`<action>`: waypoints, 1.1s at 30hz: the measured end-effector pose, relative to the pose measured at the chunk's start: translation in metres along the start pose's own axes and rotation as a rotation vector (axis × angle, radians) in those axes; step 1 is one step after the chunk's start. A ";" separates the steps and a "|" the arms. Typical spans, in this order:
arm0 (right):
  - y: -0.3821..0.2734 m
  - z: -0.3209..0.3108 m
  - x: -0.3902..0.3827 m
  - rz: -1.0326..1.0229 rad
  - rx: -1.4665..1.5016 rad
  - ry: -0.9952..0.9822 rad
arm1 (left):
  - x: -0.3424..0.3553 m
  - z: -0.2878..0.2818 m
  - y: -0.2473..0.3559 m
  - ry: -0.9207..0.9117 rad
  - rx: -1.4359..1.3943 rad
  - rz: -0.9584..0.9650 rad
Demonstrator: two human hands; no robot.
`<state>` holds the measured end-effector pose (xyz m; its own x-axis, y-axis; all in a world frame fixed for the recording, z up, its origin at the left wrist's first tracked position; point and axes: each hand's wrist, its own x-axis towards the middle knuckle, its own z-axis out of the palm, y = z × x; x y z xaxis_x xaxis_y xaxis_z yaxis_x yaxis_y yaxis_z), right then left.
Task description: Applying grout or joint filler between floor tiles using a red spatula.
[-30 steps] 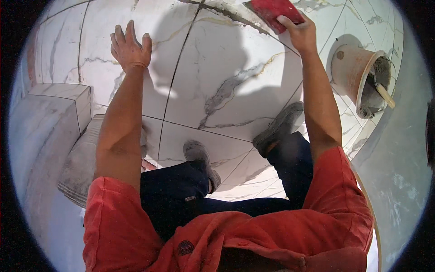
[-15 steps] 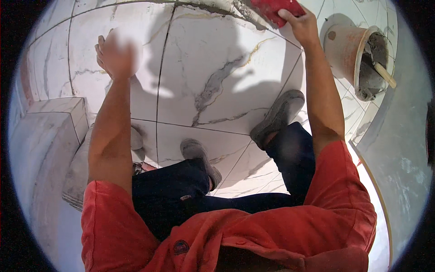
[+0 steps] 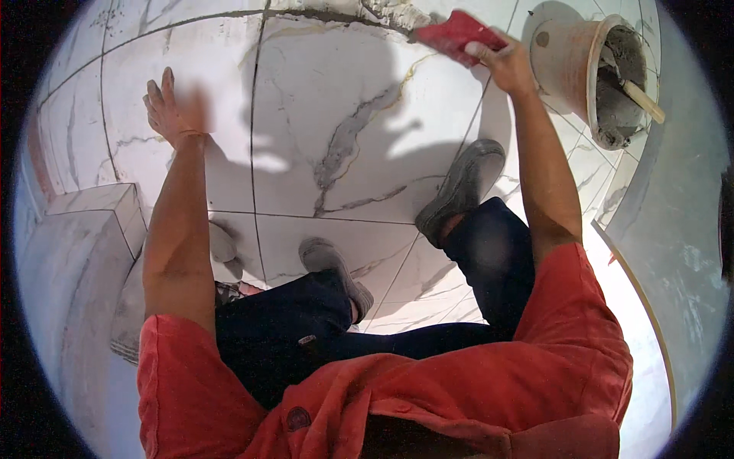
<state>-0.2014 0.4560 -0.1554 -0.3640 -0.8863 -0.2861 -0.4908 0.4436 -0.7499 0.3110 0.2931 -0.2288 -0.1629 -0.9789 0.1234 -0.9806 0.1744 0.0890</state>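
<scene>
My right hand, gripping the flat red spreading tool, has slid it off rightward, leaving the grey mortar-smeared joint in view, while my empty left hand spreads open above white marbled tile.

I have the left grip further left and lower in my view than a second ago; its fingers, spread wide then, sit closer together, and its right side is blurred. The right grip now holds the red spreader flatter and wholly in the picture, where the upper edge cut it off. My view has shifted too: more of the grey joint shows along the top, pale mortar appears beside the spreader's left tip, and the mortar bucket sits higher and further left. Beside the left forearm, more of a rounded grey object shows.
</scene>
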 end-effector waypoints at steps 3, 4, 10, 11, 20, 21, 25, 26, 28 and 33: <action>0.012 0.004 0.001 0.039 -0.058 0.031 | 0.000 0.002 -0.001 0.027 0.000 0.025; 0.010 0.001 0.009 0.083 -0.090 0.065 | 0.000 0.003 -0.002 0.026 -0.002 0.029; 0.037 -0.015 -0.004 -0.005 -0.013 0.130 | 0.000 -0.002 0.001 0.067 0.095 0.069; 0.037 -0.017 -0.011 0.015 0.055 0.076 | 0.000 0.001 -0.001 0.070 0.090 0.070; 0.052 -0.026 -0.017 0.031 -0.161 0.176 | -0.001 0.006 -0.005 0.007 -0.010 0.026; 0.050 -0.026 -0.026 0.025 -0.070 0.164 | -0.001 0.005 -0.004 0.003 0.008 0.014; 0.065 -0.032 -0.034 -0.011 -0.154 0.213 | 0.004 0.005 -0.001 0.002 0.005 0.057; 0.062 -0.031 -0.033 -0.007 -0.151 0.211 | 0.004 0.004 -0.003 -0.001 0.008 0.059; 0.056 -0.030 -0.026 0.053 -0.160 0.312 | 0.003 0.004 -0.005 0.012 0.040 0.038; 0.052 -0.026 -0.027 -0.056 0.068 0.317 | 0.003 0.003 0.000 0.018 0.073 0.043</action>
<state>-0.2377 0.5064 -0.1713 -0.5716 -0.8189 -0.0518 -0.4669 0.3765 -0.8001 0.3105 0.2897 -0.2312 -0.2034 -0.9685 0.1434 -0.9783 0.2071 0.0109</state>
